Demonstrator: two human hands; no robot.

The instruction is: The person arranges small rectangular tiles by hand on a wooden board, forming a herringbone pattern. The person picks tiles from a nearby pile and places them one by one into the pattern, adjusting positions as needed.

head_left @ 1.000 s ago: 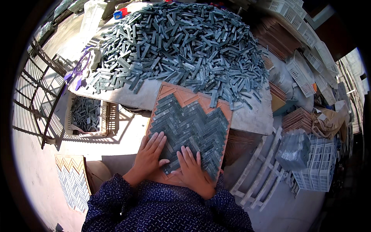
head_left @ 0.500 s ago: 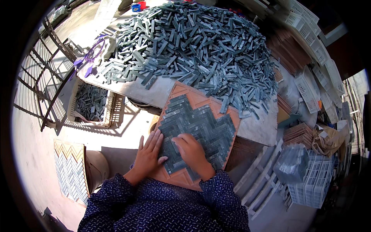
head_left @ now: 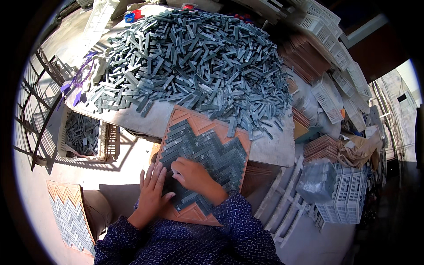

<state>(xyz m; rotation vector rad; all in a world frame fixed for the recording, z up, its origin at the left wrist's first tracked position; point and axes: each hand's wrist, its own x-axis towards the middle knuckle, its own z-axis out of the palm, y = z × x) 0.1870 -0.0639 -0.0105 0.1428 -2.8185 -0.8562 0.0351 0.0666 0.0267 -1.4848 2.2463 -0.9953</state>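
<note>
A terracotta-coloured grooved tray (head_left: 191,215) lies tilted in front of me, its far end resting on the table edge. Dark grey-green strip tiles (head_left: 212,152) fill most of it in a herringbone pattern, with bare grooves along the far and near ends. My left hand (head_left: 151,190) rests at the tray's left edge, fingers stretched out and thumb toward the tiles. Over the left part of the tiles is my right hand (head_left: 193,176), its fingers curled in and touching the surface. Whatever they may hold is hidden. Beyond the tray rises a large pile of loose strip tiles (head_left: 190,66).
The pale table (head_left: 280,150) carries the pile. At left stand a crate of tile pieces (head_left: 106,141), a metal rack (head_left: 33,110) and a lighter herringbone panel (head_left: 70,216) leaning on a bucket (head_left: 97,210). Stacked white crates (head_left: 344,201) and terracotta trays (head_left: 320,150) are at right.
The view has turned, so the tray and pile appear further left. My right hand has slid slightly toward the tray's far end over the tiles. My left hand stays at the tray's left edge.
</note>
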